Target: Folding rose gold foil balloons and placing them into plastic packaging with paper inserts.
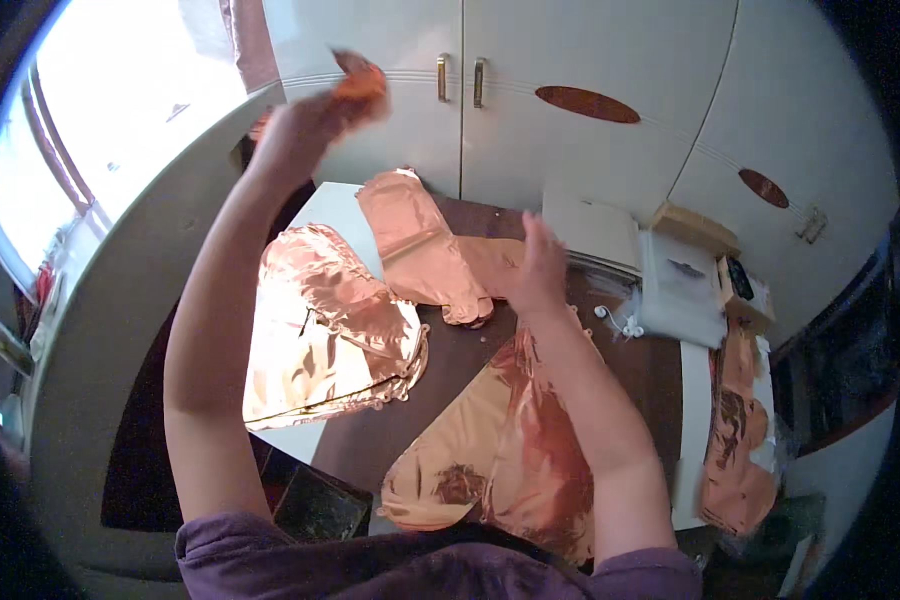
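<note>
Raised at the upper left, my left hand (305,130) is closed around an orange-copper foil piece (362,88), smeared by motion. My right hand (542,272) is over the middle of the table, fingers stretched upward and slightly blurred. It is beside a flat rose-gold foil balloon (420,245); whether it touches the foil I cannot tell. A shiny stack of flat foil balloons (335,350) lies at the left, with small tabs along its edge. Nearest me, a large foil balloon (470,450) spreads partly under my right forearm.
The brown-topped table (370,450) stands against white cupboard doors (370,30) with metal handles. At the back right are white flat sheets (590,235), a clear plastic bag (675,295), a cardboard box (695,230) and white earphones (628,326). More foil (740,460) lies at the right edge.
</note>
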A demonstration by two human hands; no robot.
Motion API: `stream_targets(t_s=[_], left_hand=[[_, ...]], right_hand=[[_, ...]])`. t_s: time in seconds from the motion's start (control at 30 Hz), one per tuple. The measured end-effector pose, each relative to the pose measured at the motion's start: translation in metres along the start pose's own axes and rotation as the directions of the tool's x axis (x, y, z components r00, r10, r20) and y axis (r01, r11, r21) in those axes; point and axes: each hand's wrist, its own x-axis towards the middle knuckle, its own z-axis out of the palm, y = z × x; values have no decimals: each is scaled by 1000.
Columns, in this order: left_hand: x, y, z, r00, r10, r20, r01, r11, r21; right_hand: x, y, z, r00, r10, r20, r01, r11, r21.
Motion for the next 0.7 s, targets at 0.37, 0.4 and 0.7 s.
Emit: stream_targets(t_s=[0.37,0.4,0.7], left_hand=[[-120,179,74,877,459,-141,-441,886,143],[-138,189,77,857,475,-200,-454,879,143],[-294,164,159,742,423,520,-324,905,-275]], right_hand=[[76,-59,-167,709,-211,673,2,955,297],[73,-41,-173,743,-143,654,-14,973,229],[-15,-38,-284,819,-489,299,503,863,32]])
